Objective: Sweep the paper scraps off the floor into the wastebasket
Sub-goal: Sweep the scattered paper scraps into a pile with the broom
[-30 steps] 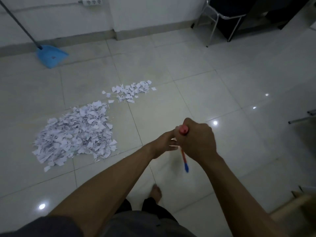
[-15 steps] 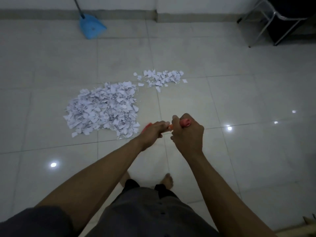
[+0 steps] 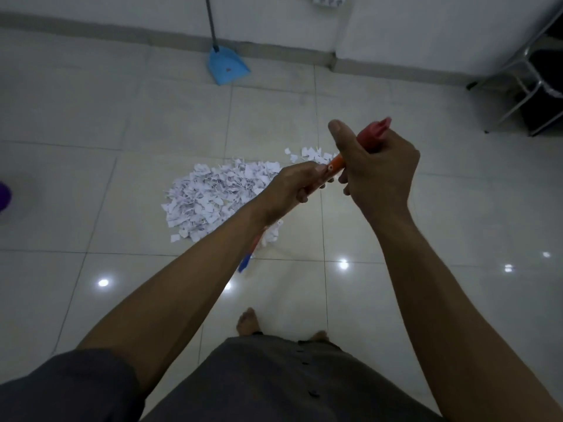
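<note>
A big heap of white paper scraps [image 3: 213, 196] lies on the tiled floor in front of me, with a smaller cluster [image 3: 307, 155] just behind my hands. Both hands grip an orange-red broom handle [image 3: 373, 135]: my right hand [image 3: 377, 175] is closed around its top end, my left hand [image 3: 297, 185] lower down. The handle runs down under my left forearm; a blue part of the broom [image 3: 245, 263] shows near the heap's near edge. The broom's bristles are hidden.
A blue dustpan [image 3: 227, 67] with a long dark handle leans at the far wall. A metal-framed chair [image 3: 530, 86] stands at the right. A purple object [image 3: 4, 196] shows at the left edge. My bare feet [image 3: 248, 322] are below.
The view has swung so the heap sits more central and nearer. My hands have risen and the handle's top now points up and right, with the blue lower part beside the heap.
</note>
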